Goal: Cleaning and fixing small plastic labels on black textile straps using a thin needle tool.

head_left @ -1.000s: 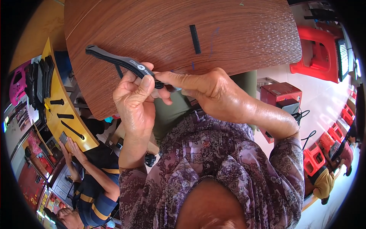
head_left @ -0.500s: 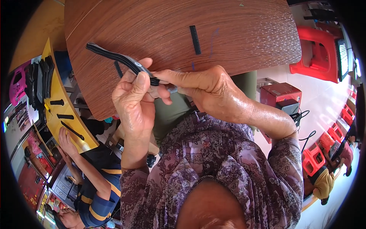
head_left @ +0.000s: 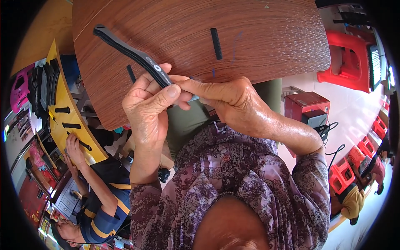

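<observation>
A long, narrow grey-and-black strap with light printing slants over the brown table. My left hand is closed round its near end, thumb on top and fingers beneath. My right hand pinches at that same end, its fingertips meeting the left thumb, which partly hides the grip. A small pale bluish piece shows under the right fingers; its kind cannot be made out. On the table lie a short black strip, beyond my hands, and another black strip, left of them.
The wood-grain table has a rounded right corner. At left, a co-worker's hand touches a black strap on a yellow table, near a pile of black straps. A red stool and red box stand right.
The strap's far end has swung up and away, and its grey printed face now shows more. Both my hands have shifted slightly. The co-worker's hands have moved along the black strap.
</observation>
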A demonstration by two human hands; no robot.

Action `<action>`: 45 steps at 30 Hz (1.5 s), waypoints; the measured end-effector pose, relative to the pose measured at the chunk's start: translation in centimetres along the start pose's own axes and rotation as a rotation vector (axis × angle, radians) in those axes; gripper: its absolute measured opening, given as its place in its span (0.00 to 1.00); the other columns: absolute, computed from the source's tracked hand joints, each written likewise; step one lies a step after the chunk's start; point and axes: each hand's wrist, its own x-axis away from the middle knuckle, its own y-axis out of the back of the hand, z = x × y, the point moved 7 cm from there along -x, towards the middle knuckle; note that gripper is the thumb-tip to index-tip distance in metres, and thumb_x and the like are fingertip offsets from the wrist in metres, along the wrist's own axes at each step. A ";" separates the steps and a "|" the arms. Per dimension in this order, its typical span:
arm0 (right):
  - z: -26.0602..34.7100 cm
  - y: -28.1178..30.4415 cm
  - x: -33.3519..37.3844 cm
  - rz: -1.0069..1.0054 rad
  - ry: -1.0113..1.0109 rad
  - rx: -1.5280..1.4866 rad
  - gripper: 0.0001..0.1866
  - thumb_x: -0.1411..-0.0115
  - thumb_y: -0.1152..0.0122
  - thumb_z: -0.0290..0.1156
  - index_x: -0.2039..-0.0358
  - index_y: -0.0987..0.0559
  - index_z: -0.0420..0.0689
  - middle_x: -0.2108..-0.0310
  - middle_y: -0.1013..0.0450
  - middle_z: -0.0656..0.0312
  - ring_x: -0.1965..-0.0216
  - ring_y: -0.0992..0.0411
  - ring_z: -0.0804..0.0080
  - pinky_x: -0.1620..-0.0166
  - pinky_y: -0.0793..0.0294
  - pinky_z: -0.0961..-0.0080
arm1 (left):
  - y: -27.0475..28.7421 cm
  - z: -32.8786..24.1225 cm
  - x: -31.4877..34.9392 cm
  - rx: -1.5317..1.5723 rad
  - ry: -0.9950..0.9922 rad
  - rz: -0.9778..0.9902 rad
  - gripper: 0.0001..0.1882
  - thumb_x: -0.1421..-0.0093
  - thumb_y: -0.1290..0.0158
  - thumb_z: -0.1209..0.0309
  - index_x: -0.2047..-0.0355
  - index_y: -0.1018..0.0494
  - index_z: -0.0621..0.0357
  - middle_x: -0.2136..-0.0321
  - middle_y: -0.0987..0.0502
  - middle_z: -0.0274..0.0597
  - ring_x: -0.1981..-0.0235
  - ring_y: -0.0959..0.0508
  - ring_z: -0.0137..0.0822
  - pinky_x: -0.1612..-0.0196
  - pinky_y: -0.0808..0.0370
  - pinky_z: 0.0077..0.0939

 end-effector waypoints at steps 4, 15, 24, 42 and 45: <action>-0.3 -0.2 0.1 -0.090 0.071 -0.085 0.24 0.48 0.50 0.15 0.51 0.25 0.52 0.70 0.23 0.58 0.69 0.23 0.63 0.67 0.25 0.77 | -0.1 0.3 0.3 0.038 -0.023 0.005 0.19 0.47 0.46 0.82 0.55 0.34 0.74 0.67 0.23 0.57 0.74 0.20 0.42 0.76 0.20 0.30; -0.5 -0.8 -0.2 -0.112 0.011 -0.510 0.18 0.42 0.51 0.16 0.52 0.24 0.44 0.75 0.28 0.65 0.70 0.34 0.86 0.62 0.31 0.88 | -0.2 0.3 0.4 0.147 -0.195 -0.030 0.19 0.48 0.47 0.82 0.54 0.34 0.73 0.65 0.24 0.61 0.75 0.20 0.41 0.75 0.20 0.29; -0.9 -0.2 0.0 -0.122 -0.085 -0.618 0.15 0.39 0.51 0.20 0.52 0.25 0.40 0.75 0.28 0.68 0.73 0.37 0.87 0.71 0.32 0.87 | -0.7 1.4 1.2 0.099 -0.202 -0.001 0.19 0.50 0.50 0.85 0.55 0.35 0.75 0.66 0.24 0.62 0.74 0.20 0.43 0.76 0.20 0.29; 1.6 0.6 0.3 -0.188 0.385 0.204 0.28 0.51 0.47 0.12 0.47 0.29 0.44 0.79 0.27 0.55 0.79 0.26 0.66 0.74 0.28 0.77 | -0.8 0.4 -0.3 0.248 0.021 0.133 0.22 0.52 0.50 0.78 0.54 0.34 0.74 0.78 0.24 0.55 0.87 0.26 0.38 0.86 0.30 0.24; 1.4 0.7 0.1 -0.187 0.351 0.163 0.28 0.51 0.48 0.12 0.47 0.29 0.43 0.79 0.27 0.54 0.78 0.26 0.67 0.73 0.28 0.76 | -1.2 1.1 -0.4 0.417 0.094 0.193 0.21 0.47 0.51 0.77 0.53 0.36 0.74 0.79 0.25 0.54 0.87 0.27 0.37 0.87 0.30 0.25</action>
